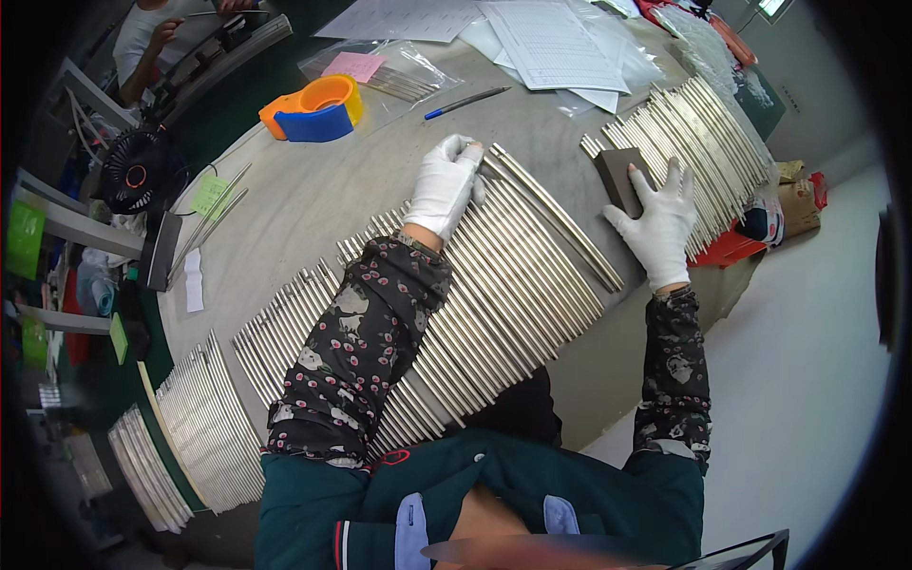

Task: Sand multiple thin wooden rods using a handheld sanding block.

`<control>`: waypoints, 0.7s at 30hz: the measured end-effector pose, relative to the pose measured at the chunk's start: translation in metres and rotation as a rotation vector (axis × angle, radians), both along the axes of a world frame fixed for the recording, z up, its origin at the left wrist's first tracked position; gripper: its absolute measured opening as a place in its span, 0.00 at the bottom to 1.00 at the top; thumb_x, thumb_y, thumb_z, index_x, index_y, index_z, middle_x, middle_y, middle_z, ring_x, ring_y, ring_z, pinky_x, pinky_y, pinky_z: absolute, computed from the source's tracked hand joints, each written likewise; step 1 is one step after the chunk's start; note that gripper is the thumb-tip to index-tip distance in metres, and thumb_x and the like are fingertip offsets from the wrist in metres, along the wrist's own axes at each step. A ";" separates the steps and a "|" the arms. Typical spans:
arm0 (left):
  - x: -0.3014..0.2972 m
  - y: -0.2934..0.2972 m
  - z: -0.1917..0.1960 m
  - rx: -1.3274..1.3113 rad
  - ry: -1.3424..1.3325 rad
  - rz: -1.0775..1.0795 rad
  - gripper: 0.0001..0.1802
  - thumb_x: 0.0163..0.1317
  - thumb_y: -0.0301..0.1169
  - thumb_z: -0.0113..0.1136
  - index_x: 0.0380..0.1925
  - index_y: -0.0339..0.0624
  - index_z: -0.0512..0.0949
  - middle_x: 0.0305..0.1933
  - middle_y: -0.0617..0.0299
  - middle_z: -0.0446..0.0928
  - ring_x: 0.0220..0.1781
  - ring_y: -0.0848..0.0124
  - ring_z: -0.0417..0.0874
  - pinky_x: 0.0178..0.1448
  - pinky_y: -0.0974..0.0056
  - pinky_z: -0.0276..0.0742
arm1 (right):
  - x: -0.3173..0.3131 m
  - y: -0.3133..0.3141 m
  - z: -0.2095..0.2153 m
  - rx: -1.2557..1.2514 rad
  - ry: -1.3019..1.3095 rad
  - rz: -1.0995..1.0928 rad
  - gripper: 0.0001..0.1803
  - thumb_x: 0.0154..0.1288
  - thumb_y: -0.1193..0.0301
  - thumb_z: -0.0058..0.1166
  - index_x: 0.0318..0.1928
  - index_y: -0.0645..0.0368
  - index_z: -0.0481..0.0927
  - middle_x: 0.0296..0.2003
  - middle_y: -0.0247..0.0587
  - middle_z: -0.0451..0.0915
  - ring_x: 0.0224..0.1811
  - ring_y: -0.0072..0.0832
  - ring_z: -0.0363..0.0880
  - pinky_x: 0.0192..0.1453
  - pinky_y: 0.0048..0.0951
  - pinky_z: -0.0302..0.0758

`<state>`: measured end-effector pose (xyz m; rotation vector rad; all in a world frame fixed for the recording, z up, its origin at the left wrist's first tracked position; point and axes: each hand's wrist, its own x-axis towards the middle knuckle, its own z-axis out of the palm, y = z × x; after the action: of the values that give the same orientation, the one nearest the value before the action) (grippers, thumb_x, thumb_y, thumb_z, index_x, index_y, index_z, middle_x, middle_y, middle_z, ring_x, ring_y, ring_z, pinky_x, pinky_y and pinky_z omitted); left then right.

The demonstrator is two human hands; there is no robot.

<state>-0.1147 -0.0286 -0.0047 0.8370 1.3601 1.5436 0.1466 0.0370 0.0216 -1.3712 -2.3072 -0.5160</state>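
Note:
My left hand, in a white glove, is closed at the far ends of a row of thin silver metal rods. Its curled fingers seem to pinch a rod end, though the fingertips are partly hidden. Just right of that row, a pair of rods lies slightly apart. My right hand, gloved in white with bare fingertips showing, has its fingers spread. Its index fingertip touches a dark brown block, and the thumb lies by the block's near edge. Under its other fingers is a second batch of rods.
More rod bundles lie at the left. An orange and blue tape dispenser, a pen, a plastic bag of rods and printed sheets occupy the far side. A black fan stands left; a person works beyond.

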 end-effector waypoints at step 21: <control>-0.054 -0.012 -0.006 0.072 1.220 -0.370 0.31 0.68 0.40 0.50 0.68 0.42 0.59 0.70 0.45 0.60 0.72 0.50 0.60 0.75 0.51 0.52 | 0.000 -0.092 -0.018 -0.499 0.099 0.671 0.39 0.54 0.57 0.55 0.62 0.69 0.63 0.60 0.63 0.64 0.66 0.58 0.60 0.71 0.55 0.55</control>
<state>-0.1685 -0.0410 -0.0105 2.1245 1.7737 0.7202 0.1466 -0.0553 0.0041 -0.6749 -2.7035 0.3448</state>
